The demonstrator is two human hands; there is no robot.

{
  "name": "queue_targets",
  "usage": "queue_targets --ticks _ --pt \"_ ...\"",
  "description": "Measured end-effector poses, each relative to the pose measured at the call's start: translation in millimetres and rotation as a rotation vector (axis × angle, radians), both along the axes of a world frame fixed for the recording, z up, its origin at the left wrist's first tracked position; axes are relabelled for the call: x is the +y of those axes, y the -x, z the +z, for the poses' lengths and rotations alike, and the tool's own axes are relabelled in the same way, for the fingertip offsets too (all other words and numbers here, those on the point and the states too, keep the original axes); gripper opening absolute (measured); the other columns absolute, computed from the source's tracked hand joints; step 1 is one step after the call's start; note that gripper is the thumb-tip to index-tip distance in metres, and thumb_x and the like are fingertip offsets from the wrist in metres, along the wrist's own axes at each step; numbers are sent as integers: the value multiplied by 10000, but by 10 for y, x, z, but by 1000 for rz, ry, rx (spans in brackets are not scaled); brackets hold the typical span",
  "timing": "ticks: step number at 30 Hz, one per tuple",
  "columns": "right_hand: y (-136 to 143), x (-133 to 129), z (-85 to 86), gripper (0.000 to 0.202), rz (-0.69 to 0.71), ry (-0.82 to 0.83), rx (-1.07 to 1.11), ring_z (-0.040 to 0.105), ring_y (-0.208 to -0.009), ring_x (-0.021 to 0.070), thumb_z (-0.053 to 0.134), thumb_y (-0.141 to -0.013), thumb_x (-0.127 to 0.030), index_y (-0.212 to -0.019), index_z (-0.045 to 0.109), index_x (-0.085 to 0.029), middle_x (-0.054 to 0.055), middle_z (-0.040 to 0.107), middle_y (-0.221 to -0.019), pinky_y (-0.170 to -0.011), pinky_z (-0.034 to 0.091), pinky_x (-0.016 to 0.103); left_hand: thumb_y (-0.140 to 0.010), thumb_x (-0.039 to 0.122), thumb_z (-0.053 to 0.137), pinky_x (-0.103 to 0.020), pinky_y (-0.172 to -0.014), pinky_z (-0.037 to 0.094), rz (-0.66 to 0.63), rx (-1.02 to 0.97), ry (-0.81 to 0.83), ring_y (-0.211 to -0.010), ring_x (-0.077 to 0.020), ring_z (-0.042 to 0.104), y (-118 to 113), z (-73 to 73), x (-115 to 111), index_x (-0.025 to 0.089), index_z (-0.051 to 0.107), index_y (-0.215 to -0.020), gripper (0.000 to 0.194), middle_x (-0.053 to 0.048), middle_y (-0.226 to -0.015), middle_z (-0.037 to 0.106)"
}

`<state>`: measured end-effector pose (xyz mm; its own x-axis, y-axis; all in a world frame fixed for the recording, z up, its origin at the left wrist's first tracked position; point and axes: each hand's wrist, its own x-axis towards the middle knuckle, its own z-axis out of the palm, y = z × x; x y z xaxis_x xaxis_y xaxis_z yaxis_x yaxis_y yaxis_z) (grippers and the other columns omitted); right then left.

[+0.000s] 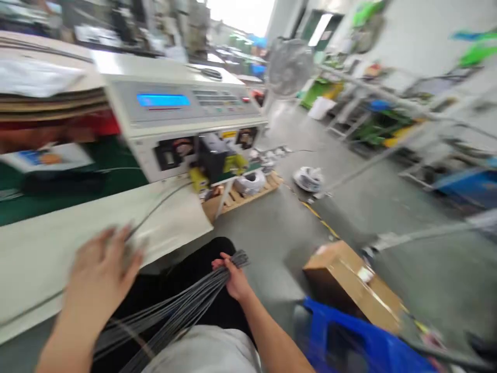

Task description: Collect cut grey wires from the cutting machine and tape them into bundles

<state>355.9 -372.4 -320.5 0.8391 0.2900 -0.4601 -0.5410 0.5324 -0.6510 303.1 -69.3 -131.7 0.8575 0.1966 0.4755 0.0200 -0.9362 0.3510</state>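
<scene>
My right hand [236,277] is closed around one end of a bundle of thin grey wires [194,298], just above my lap. From there the bundle fans out toward the lower left, across my dark trousers. My left hand [103,267], blurred by motion, is over the cream-coloured work surface [46,243] with its fingers spread. A single grey wire [165,201] runs from the machine's front down to the fingertips and shows again left of the wrist. Whether the fingers touch this wire cannot be made out. The wire-processing machine [184,122] has a lit blue display and stands beyond the surface.
White wire coils [250,182] lie on a wooden pallet [267,187] under the machine, and another coil [308,178] is on the floor. To my right are a cardboard box [353,282] and a blue plastic crate [361,336]. A fan [289,67] stands behind the machine.
</scene>
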Motion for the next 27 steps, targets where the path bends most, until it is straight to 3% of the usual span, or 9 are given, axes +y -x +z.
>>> queue_targets --ticks 3,12,16,19,22,25,27 --pt "-87 26 -45 465 28 53 18 702 -988 237 773 -768 -421 -1160 641 -209 54 765 -944 -1011 467 459 -917 491 499 -535 -1060 418 151 145 -133 -1277 -355 467 86 -70 67 249 353 -1483 632 -161 -1395 473" --pt "-60 29 -86 422 88 145 17 689 -1063 234 741 -777 -456 -1160 661 -298 32 757 -1033 -1078 454 482 -933 570 405 -427 -910 481 220 333 -189 -1119 -301 550 374 -9 97 245 310 -1502 662 -142 -1246 573" --pt "-64 50 -105 406 93 120 29 684 -1069 223 735 -785 -442 -1156 666 -294 23 759 -1005 -1096 435 472 -942 562 384 -434 -915 471 285 321 -192 -1161 -316 524 356 16 113 239 301 -1507 657 -155 -1293 542" --pt "-58 65 -91 415 89 112 31 683 -1070 227 743 -780 -436 -1158 666 -284 29 759 -1007 -1097 427 474 -940 574 383 -404 -888 475 234 319 -166 -1133 -299 541 249 17 92 223 304 -1499 664 -145 -1273 554" --pt "-51 70 -57 430 72 100 31 689 -1056 230 761 -767 -428 -1153 668 -264 38 761 -995 -1089 430 467 -948 551 398 -355 -819 476 153 324 -136 -1015 -254 594 209 9 34 232 468 -1366 531 -96 -1111 634" --pt "-41 76 -16 453 52 75 38 699 -1030 243 782 -748 -423 -1143 673 -228 58 763 -971 -1063 448 469 -970 443 413 -330 -779 463 107 256 -149 -890 -209 625 309 -50 -102 259 616 -1098 301 -41 -924 675" --pt "-37 86 8 463 54 53 41 704 -1015 255 790 -739 -421 -1134 678 -207 74 763 -971 -1041 461 481 -965 396 438 -327 -768 458 43 221 -169 -828 -190 629 412 -160 -250 271 633 -1037 243 -28 -871 684"
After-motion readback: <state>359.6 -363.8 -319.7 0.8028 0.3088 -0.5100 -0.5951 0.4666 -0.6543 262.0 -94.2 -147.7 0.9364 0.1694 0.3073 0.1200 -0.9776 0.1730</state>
